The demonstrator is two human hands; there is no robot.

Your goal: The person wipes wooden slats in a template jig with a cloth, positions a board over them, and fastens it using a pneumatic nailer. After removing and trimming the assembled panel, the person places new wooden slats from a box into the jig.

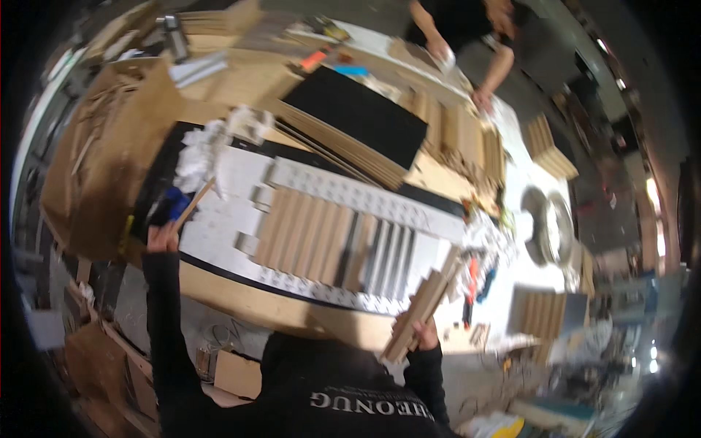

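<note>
My left hand (162, 238) is closed round the lower end of a thin wooden strip (195, 204), which tilts up beside a dark blue bundle (172, 204) and white crumpled cloth (197, 157). At the table's front edge my right hand (426, 335) grips several wooden strips (431, 296) stacked together and slanting up to the right. Between my hands lies a white slotted board (292, 174). Light wooden strips (303, 230) stand side by side in it, with grey and dark strips (391, 255) to their right.
Beyond the board is a stack of black-topped panels (358, 117). A cardboard box (150, 139) full of scraps stands left. Wood bundles (460, 139), a round metal dish (556, 228) and a red-handled tool (472, 281) lie right. Another person's hands (482, 101) work across the table.
</note>
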